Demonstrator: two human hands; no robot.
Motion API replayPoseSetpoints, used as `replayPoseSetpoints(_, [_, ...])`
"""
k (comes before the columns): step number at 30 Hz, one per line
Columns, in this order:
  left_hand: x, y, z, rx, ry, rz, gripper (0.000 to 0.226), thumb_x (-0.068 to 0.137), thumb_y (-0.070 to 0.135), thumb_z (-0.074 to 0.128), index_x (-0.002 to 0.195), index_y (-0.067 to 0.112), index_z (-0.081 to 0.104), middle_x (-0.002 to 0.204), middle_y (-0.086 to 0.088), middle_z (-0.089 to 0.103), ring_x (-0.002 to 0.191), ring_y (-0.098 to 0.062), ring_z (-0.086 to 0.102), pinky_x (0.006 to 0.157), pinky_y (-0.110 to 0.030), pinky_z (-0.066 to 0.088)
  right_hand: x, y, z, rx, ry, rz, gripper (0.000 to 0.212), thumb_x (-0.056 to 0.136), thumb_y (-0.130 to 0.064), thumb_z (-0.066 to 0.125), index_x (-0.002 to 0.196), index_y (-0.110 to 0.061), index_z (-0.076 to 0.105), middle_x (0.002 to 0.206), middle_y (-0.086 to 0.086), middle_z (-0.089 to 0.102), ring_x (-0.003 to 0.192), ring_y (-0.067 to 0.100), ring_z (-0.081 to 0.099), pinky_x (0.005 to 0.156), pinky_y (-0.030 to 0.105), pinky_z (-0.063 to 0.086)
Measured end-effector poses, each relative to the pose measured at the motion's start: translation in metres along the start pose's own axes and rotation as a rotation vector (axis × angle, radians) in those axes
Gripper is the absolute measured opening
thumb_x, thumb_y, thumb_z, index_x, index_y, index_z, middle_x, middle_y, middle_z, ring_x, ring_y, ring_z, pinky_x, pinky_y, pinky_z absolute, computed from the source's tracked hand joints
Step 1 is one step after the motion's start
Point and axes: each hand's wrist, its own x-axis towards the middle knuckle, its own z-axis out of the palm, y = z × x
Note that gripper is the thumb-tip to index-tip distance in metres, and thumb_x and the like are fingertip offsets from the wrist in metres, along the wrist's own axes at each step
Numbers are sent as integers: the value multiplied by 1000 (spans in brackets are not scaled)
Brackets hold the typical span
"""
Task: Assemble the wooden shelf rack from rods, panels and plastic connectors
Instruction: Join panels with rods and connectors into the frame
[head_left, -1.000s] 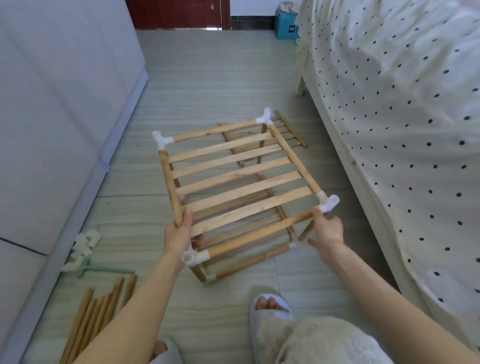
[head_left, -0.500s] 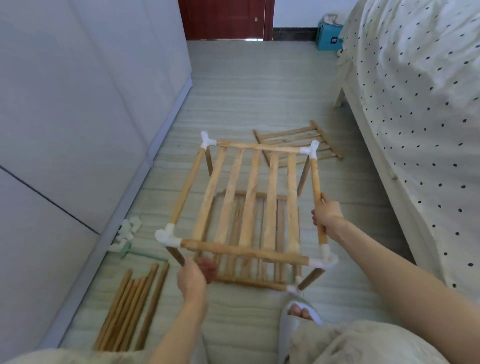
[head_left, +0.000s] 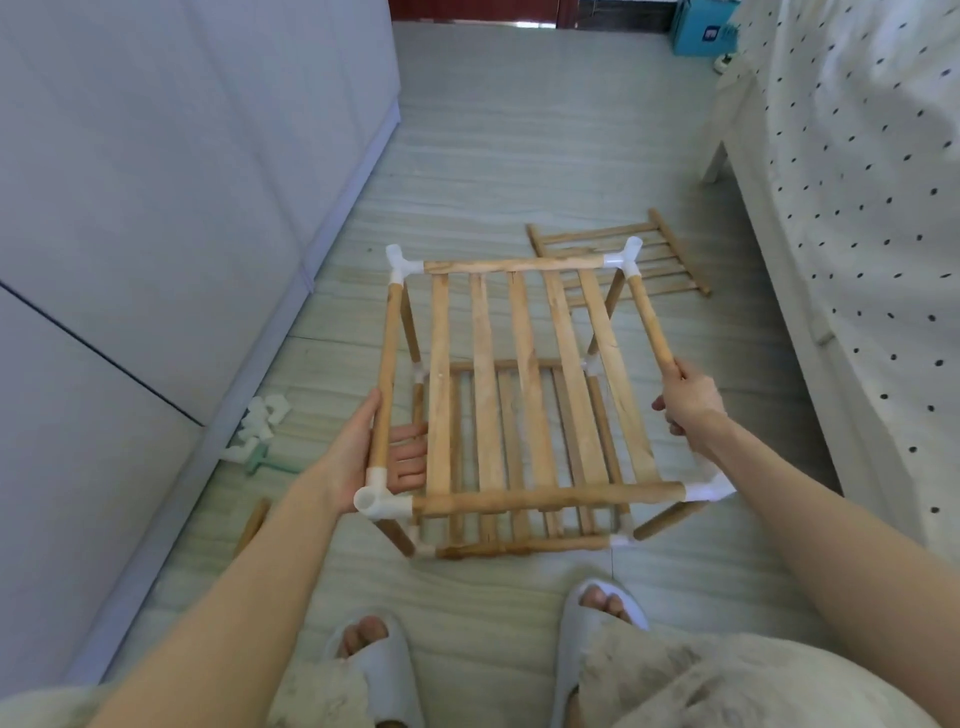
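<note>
Both hands hold the two-tier rack (head_left: 519, 395) over the floor — left hand (head_left: 363, 452) curled round the left rod (head_left: 387, 374), right hand (head_left: 688, 400) gripping the right rod (head_left: 649, 322). Repositioning, apparently; next, probably fit upright rods into the open corner connectors (head_left: 376, 501).

At the centre of the frame, the left hand (head_left: 363, 457) is gripping the left rod of the two-tier rack (head_left: 519, 395) while the right hand (head_left: 688, 402) is gripping its right rod; a loose slatted panel (head_left: 670, 260) is lying on the floor (head_left: 519, 130) behind, white connectors (head_left: 260, 423) at left
</note>
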Motion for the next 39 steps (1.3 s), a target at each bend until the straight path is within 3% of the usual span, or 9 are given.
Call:
replayPoseSetpoints(6, [4, -8, 5, -95, -220, -107, 106, 73, 86, 26, 129, -2, 48, 123, -26, 59, 111, -41, 59, 92, -54, 45, 3, 2, -17, 158, -199, 245, 45, 98, -50, 32, 109, -11, 52, 81, 8, 53, 56, 16, 46, 46, 25, 44])
replayPoseSetpoints(10, [8, -15, 12, -103, -155, -63, 101, 72, 86, 31, 127, 3, 47, 108, -26, 65, 94, -41, 66, 77, -55, 53, 7, 7, -19, 157, -183, 232, 47, 96, -53, 33, 97, -11, 54, 77, 6, 50, 55, 14, 47, 41, 21, 45])
replayPoseSetpoints(16, [15, -31, 5, -77, -79, 3, 89, 75, 84, 28, 116, 8, 47, 100, -29, 67, 83, -41, 68, 78, -52, 51, 11, 13, -15, 132, -155, 219, 46, 96, -53, 33, 87, -13, 52, 73, 3, 45, 52, 13, 45, 39, 19, 44])
replayPoseSetpoints(19, [17, -38, 1, -106, -92, 9, 89, 74, 85, 28, 116, 10, 48, 101, -29, 66, 85, -41, 68, 75, -50, 53, 13, 9, -8, 74, -104, 196, 46, 98, -49, 30, 98, -9, 54, 75, 3, 47, 56, 15, 49, 48, 24, 47])
replayPoseSetpoints(21, [17, -43, 0, -131, -98, 12, 90, 73, 86, 28, 117, 10, 48, 105, -29, 66, 90, -42, 67, 75, -49, 53, 12, 3, -3, -104, -27, 114, 47, 100, -43, 25, 114, -7, 51, 84, 6, 54, 70, 22, 58, 67, 35, 53])
replayPoseSetpoints(26, [7, -43, -9, -220, -255, -16, 88, 77, 80, 34, 129, 10, 43, 128, -29, 54, 116, -45, 54, 90, -55, 44, 2, -6, 13, -686, 120, -92, 53, 97, -47, 29, 135, -9, 33, 131, 14, 45, 121, 34, 43, 100, 52, 32])
replayPoseSetpoints(28, [6, -28, -12, -252, -229, 24, 85, 80, 77, 34, 131, 9, 47, 130, -25, 54, 118, -42, 54, 91, -56, 43, 3, -11, 19, -725, 141, -120, 59, 95, -49, 32, 139, -10, 29, 137, 14, 40, 126, 33, 38, 101, 53, 30])
replayPoseSetpoints(32, [15, 16, -6, -209, -36, 178, 76, 91, 68, 23, 120, 6, 55, 110, -19, 68, 94, -33, 69, 68, -48, 56, 17, -25, 27, -673, 141, -173, 61, 95, -49, 31, 141, -9, 27, 138, 15, 39, 126, 34, 39, 101, 52, 31])
replayPoseSetpoints(39, [63, 97, 5, -192, 1, 211, 79, 95, 61, 10, 119, -1, 53, 114, -22, 62, 102, -35, 61, 79, -50, 48, 60, -54, 51, -634, 208, -176, 68, 93, -56, 29, 139, -6, 30, 137, 15, 40, 126, 33, 39, 101, 52, 28])
